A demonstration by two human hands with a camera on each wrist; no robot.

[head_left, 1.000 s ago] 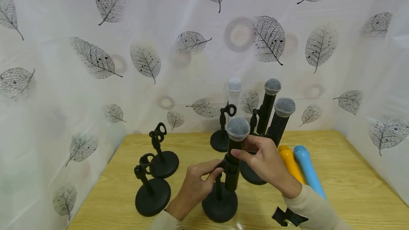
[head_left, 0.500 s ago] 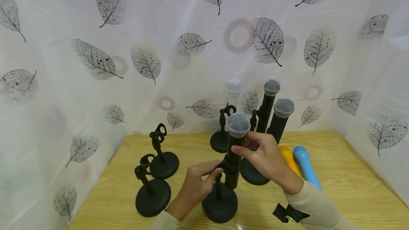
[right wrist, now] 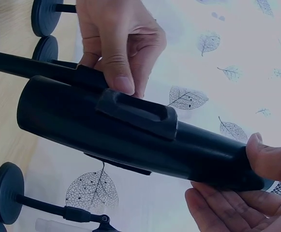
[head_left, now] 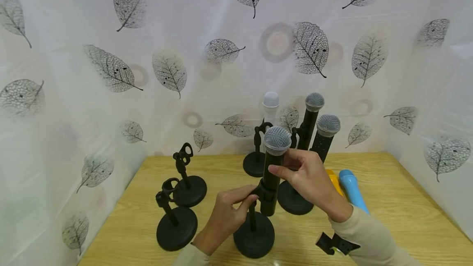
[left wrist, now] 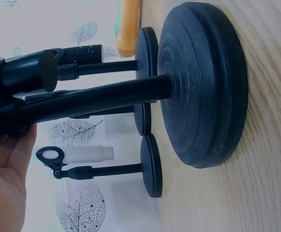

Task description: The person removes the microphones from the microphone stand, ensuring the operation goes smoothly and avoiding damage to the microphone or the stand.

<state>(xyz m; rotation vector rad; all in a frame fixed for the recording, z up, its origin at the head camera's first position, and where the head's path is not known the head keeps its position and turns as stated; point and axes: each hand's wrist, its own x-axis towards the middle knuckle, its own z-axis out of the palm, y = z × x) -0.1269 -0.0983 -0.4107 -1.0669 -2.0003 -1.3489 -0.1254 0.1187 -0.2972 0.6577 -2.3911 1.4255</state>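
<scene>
A black microphone [head_left: 271,180] with a silver mesh head stands nearly upright in the clip [head_left: 267,194] of a black desk stand [head_left: 253,239]. My left hand [head_left: 227,214] pinches the clip's joint between thumb and fingers. Higher up, my right hand [head_left: 310,180] grips the handle just under the mesh head. In the right wrist view the clip [right wrist: 140,113] wraps the microphone's handle [right wrist: 63,108], whose lower end sticks out beneath it. From the left wrist, the stand's round base [left wrist: 203,87] rests on the table.
Two stands with bare clips [head_left: 176,227] [head_left: 189,190] are at the left. Behind my hands, a white microphone [head_left: 271,106] and two black ones [head_left: 315,102] [head_left: 327,128] sit in stands. A yellow microphone [head_left: 334,180] and a blue one [head_left: 352,188] lie at the right.
The microphone has slid a little upward through the clip, and my right hand has risen with it. My left hand and the stand have stayed put.
</scene>
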